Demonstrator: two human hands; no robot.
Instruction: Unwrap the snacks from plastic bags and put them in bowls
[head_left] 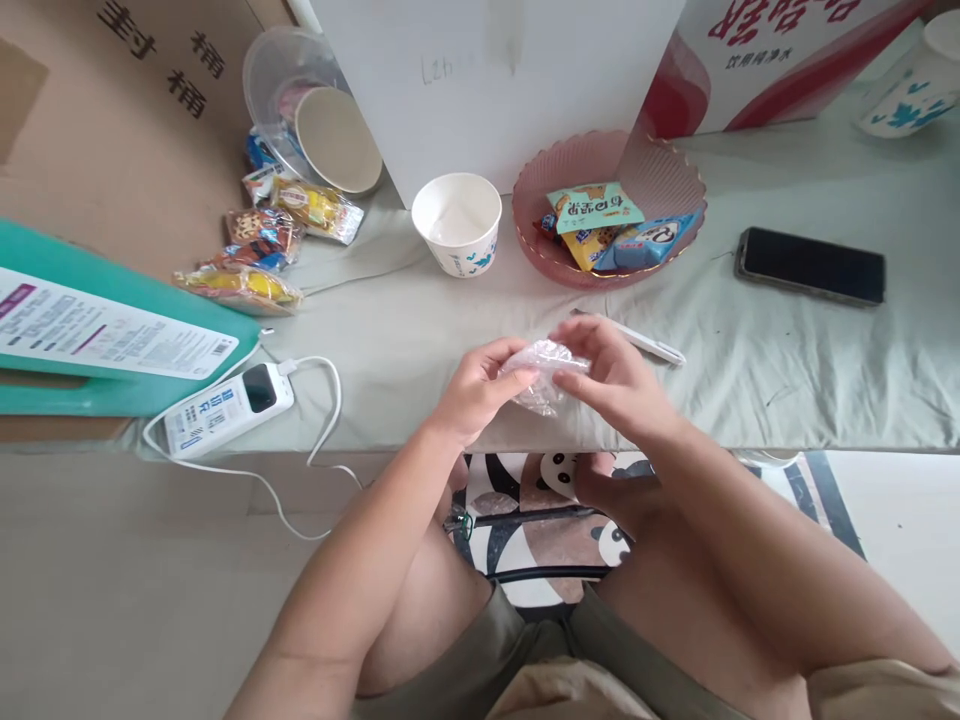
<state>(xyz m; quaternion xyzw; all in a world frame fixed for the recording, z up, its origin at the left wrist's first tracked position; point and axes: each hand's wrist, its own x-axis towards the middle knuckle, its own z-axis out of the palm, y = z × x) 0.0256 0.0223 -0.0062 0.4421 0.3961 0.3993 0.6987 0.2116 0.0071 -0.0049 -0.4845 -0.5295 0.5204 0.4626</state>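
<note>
Clear plastic [546, 380]: crumpled, between both hands, over the table [750, 405] near the middle of its front edge.
Left hand [486, 388]: thumb and fingers pinched on the plastic's left side.
Right hand [619, 378]: fingers curled narrowly at its right side; how firmly they grip, I cannot tell.
Progress: plastic bunched up, not yet set down; whether anything is inside cannot be told.
Bowl [534, 240]: back from the front edge, wrapped snacks [596, 208] inside, paper cup [469, 258] just beside.

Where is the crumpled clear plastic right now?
Just right of centre in the head view, the clear plastic is held between the left hand and right hand, below the pink bowl.
</note>
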